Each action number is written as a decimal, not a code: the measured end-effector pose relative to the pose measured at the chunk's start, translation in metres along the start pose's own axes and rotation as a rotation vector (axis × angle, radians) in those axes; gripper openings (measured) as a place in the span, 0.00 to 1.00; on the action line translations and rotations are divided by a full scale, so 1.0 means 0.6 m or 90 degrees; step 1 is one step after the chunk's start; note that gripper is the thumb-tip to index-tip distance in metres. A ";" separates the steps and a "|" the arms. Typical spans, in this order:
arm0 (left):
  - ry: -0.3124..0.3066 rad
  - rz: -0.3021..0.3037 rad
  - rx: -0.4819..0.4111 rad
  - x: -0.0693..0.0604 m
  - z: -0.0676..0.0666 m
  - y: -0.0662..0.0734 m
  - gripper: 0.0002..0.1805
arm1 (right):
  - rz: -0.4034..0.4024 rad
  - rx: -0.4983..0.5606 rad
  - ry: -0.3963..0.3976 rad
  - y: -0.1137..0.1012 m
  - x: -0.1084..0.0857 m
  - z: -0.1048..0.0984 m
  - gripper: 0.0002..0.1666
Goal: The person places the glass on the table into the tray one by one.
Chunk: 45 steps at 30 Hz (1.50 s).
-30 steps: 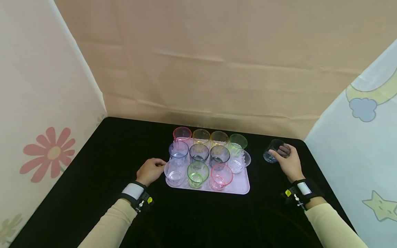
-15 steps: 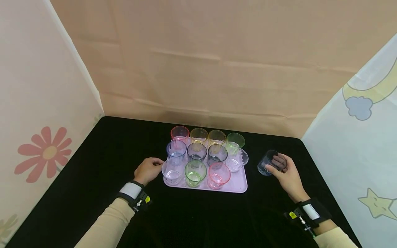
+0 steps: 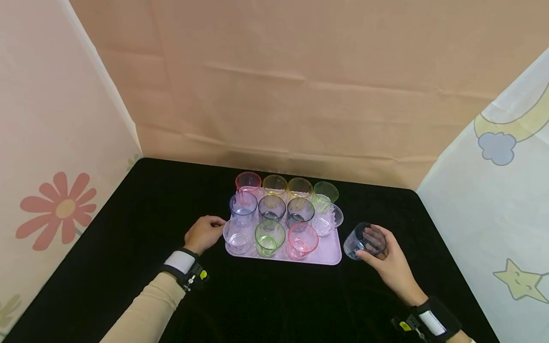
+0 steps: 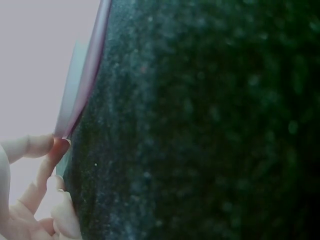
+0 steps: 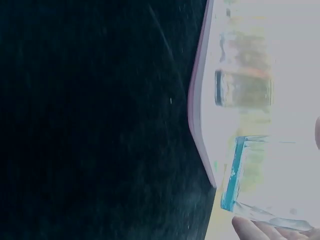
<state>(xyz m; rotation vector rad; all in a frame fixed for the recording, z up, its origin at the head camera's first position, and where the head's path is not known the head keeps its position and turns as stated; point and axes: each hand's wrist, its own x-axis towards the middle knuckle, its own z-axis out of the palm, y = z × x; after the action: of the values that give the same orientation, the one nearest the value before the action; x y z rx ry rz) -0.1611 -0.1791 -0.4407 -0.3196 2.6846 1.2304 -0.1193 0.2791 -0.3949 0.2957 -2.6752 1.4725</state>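
My left hand [image 3: 205, 234] pinches the left rim of a pale pink tray [image 3: 328, 257]; in the left wrist view its thumb and a finger meet on the tray edge [image 4: 82, 85]. Several tinted glasses stand in rows on the tray, among them a pink glass [image 3: 302, 242], a green glass [image 3: 269, 238] and a clear glass [image 3: 238, 237] at the front. My right hand [image 3: 392, 259] grips a bluish-grey glass [image 3: 356, 240], tilted, just right of the tray. In the right wrist view that glass [image 5: 235, 172] shows its thick base.
A black-covered table [image 3: 257, 305] lies under the tray. Behind it hangs a tan sheet [image 3: 274, 85]. Printed sheets form the left side [image 3: 64, 119] and the right side [image 3: 506, 205]. A clear glass [image 3: 327, 220] leans at the tray's right edge.
My right hand has brought the bluish-grey glass left and nearer to me, toward the tray's right side. My left hand stays at the tray rim.
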 end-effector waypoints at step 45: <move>0.014 0.003 0.004 -0.003 0.001 0.003 0.17 | 0.049 0.042 -0.029 -0.011 0.009 0.113 0.45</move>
<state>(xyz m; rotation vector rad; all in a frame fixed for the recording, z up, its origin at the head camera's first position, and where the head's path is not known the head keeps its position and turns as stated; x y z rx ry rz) -0.1597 -0.1775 -0.4394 -0.3284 2.7082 1.2261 -0.1214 0.2178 -0.4252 0.2356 -2.7072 1.5966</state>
